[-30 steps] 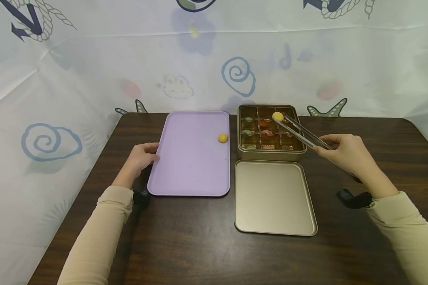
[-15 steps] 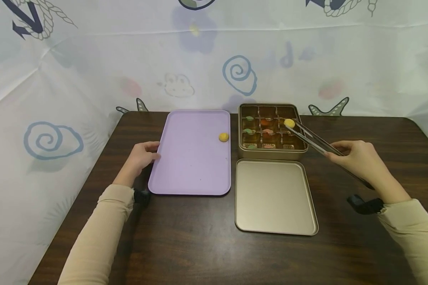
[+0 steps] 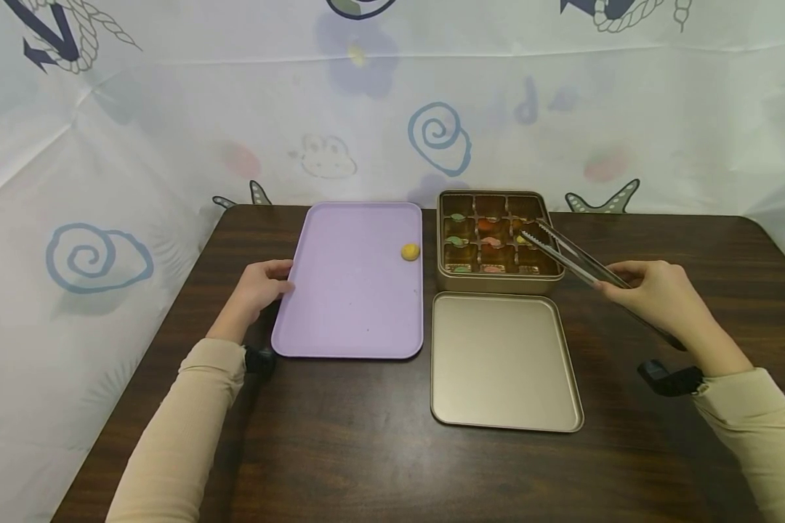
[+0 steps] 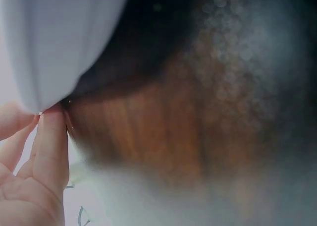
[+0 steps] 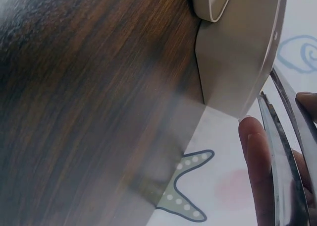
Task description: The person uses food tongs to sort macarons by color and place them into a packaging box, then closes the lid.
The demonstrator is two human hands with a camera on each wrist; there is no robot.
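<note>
My left hand holds the left rim of the purple tray, thumb and fingertips right at its edge. A round yellow ball-like piece lies near the tray's right rim. My right hand grips metal tongs, whose two arms stand apart over the right side of the gold tin. Between the tong tips, a second yellow piece shows low in a right-hand compartment, partly hidden. In the right wrist view, fingers lie along the tongs beside the tin's wall.
The tin's brown divided insert has several compartments, some with green or reddish bits. Its flat gold lid lies in front of it. All stand on a dark wooden table against a printed white cloth.
The tongs carried the yellow piece rightward and toward me over the tin, then spread, and it dropped into a compartment. My left hand stays at the tray.
</note>
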